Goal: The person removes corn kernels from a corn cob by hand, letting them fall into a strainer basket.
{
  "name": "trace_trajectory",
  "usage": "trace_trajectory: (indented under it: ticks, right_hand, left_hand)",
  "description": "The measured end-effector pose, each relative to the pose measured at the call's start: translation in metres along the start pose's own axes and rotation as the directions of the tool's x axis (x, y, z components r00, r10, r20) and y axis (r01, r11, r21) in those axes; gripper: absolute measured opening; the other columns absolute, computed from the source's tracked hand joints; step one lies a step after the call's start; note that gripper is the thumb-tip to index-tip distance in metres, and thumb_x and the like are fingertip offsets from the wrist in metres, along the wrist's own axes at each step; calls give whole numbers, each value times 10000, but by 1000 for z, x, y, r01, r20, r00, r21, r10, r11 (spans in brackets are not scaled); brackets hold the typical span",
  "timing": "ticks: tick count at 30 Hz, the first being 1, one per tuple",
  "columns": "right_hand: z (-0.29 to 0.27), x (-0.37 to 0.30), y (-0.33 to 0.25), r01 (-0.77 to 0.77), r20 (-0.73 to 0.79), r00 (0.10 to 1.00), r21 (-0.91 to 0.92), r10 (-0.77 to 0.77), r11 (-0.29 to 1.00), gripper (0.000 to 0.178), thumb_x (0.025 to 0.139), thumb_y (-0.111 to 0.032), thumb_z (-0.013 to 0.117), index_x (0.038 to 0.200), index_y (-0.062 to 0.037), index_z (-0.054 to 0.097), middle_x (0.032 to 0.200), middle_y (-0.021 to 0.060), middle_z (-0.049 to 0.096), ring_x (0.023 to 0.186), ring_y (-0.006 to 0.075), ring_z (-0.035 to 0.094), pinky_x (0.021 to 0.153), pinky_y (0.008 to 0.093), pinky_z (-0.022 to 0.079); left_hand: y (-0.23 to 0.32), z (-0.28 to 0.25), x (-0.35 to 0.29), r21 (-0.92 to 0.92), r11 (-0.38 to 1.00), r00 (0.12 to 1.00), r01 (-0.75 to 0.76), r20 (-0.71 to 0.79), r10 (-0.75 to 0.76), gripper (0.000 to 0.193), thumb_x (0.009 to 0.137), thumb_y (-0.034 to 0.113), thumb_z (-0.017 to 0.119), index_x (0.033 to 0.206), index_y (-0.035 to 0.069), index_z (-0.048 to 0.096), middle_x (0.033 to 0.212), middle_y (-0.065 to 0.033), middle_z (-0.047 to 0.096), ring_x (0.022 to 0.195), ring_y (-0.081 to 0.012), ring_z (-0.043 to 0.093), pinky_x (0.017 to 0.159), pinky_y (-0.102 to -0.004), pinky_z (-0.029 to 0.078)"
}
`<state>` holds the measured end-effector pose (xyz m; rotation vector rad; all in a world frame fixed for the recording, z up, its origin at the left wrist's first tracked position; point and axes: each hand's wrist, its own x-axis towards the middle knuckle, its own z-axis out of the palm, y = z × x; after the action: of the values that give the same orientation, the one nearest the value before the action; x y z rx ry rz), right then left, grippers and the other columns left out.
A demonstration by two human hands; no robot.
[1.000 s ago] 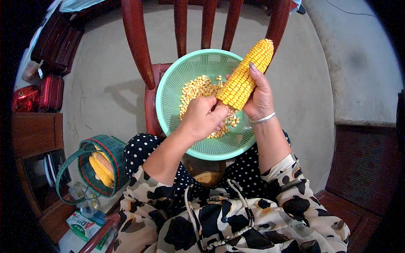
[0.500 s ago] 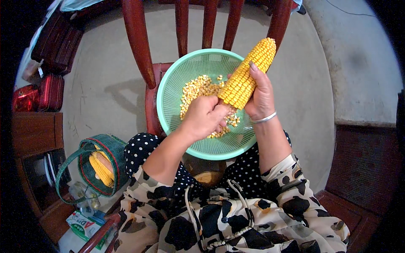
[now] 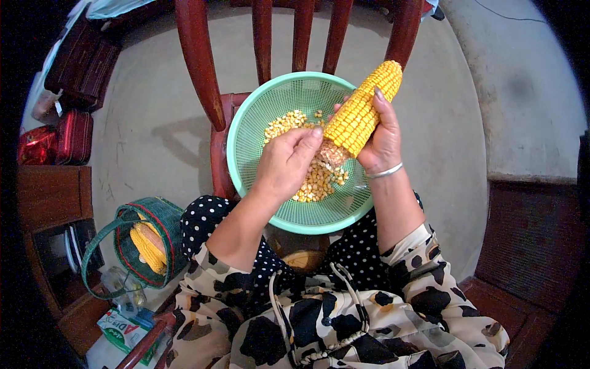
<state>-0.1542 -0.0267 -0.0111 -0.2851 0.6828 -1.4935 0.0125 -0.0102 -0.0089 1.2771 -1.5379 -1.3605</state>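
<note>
Chair seat point(image 3: 220, 138) mostly under colander point(image 3: 246, 117)

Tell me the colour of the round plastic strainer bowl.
Mint green round plastic strainer bowl, seen in the head view.

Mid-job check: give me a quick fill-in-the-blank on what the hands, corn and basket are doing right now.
1. The right hand grips a corn cob tilted over the green ____.
2. The left hand presses its thumb at the cob's ____ end.
3. Loose ____ lie inside the colander.
4. More cobs sit in the woven basket at the person's ____.

Missing: colander; stripped; kernels; left
</note>
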Motion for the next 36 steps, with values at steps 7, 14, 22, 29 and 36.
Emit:
trace_trajectory:
  ticks: [7,14,22,29,36]
  right_hand:
    - [1,-2,3,-9,36,999,1,9,1000,337,836,-284,550,1047,-38,459,904,139,567,854,286,593,770,455,506]
    - [1,-2,2,-35,48,998,53,32,998,401,828,-328,544,1076,-33,436,928,148,552,877,283,587,783,476,507]
    - [6,-3,5,49,93,995,-197,-31,979,389,833,-298,538,1076,-11,438,943,149,556,881,290,588,775,461,511]
    - [-1,0,1,-62,93,994,84,54,995,405,826,-344,521,1047,-13,452,934,157,551,872,292,584,803,483,485]
    - [-2,0,0,-56,127,991,145,38,988,426,806,-356,549,1061,-28,455,913,143,570,849,300,590,797,501,479]
  left_hand:
    - [-1,10,-4,-129,985,980,112,176,-88,451,864,418,527,768,-13,617,594,-38,560,531,-103,522,488,-253,414]
    - [4,9,-7,-369,908,959,199,266,-102,369,851,353,579,769,-6,607,622,1,561,537,-55,522,473,-190,409]
    - [0,1,-8,44,997,978,60,200,-67,264,856,200,486,761,-27,583,640,-62,582,552,-107,572,500,-244,468]
    - [10,1,-6,-314,931,980,183,132,-148,215,803,120,478,692,-29,585,561,-79,585,493,-135,573,466,-269,457]
    - [-6,1,-2,-148,989,999,24,45,-17,245,847,188,513,840,-16,649,662,-50,607,596,-98,557,549,-261,457]
